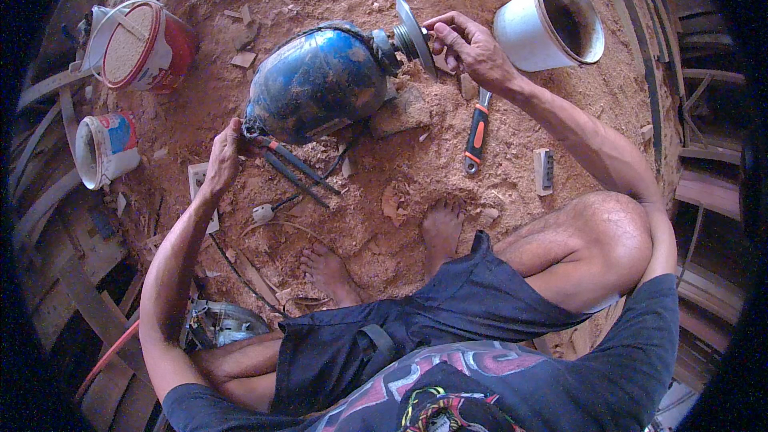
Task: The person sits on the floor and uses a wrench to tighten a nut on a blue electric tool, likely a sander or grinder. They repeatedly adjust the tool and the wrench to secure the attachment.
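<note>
The sawdust-covered ground [368,220] is loose and uneven, so the blue motor [320,84], lying on its side between the person's hands well in front of the bare feet [440,236], could roll or sink if pushed unevenly. Grit might also work into its shaft. The right hand [480,52] has its fingertips at the hub on the outer face of the metal disc [418,42]; whether they pinch or merely touch cannot be told. A slip there could scrape knuckles on the rim. The left hand [228,156] is at the motor's opposite end, its grip hidden.

The motor's casing is rounded, its paint scuffed and caked with dust. A white bucket [520,28], smooth-walled, lies tipped with a grimy interior. The disc is thin, grey and flat. The slim-handled pliers [304,168] and the wrench [476,132], its grip orange and black, lie nearby.
</note>
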Tool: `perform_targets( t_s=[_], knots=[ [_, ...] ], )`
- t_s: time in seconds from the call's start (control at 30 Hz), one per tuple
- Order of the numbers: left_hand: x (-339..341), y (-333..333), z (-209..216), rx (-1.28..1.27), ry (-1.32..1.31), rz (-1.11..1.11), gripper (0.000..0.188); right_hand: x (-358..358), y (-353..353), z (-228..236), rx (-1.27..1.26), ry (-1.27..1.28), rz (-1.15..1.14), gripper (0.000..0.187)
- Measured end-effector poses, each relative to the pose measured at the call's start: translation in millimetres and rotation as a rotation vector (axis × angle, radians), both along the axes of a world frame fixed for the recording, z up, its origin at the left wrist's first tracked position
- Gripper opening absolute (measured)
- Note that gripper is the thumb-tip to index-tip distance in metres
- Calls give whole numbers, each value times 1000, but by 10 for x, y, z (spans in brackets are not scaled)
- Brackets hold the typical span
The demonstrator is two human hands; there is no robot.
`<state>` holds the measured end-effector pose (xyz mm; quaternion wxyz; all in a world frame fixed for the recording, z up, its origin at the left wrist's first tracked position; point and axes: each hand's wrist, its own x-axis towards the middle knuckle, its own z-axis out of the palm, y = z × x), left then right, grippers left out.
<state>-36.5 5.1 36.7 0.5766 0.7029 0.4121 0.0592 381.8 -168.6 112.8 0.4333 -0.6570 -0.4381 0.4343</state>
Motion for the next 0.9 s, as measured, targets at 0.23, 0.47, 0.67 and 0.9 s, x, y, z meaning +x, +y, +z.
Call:
perform_targets(
  t_s=[0.23,0.47,0.67,0.9],
  knots=[
    [-29,5,24,22,-29,24,60,5,8,-28,-1,20,0,32],
    [28,-46,138,72,-34,90,35,22,0,-30,6,32,3,33],
    [-24,-50,70,268,-71,6,34,-30,5,-7,-13,25,-11,29],
    [104,-137,179,223,-68,49,32,-7,-9,33,-45,14,-17,28]
  ],
)
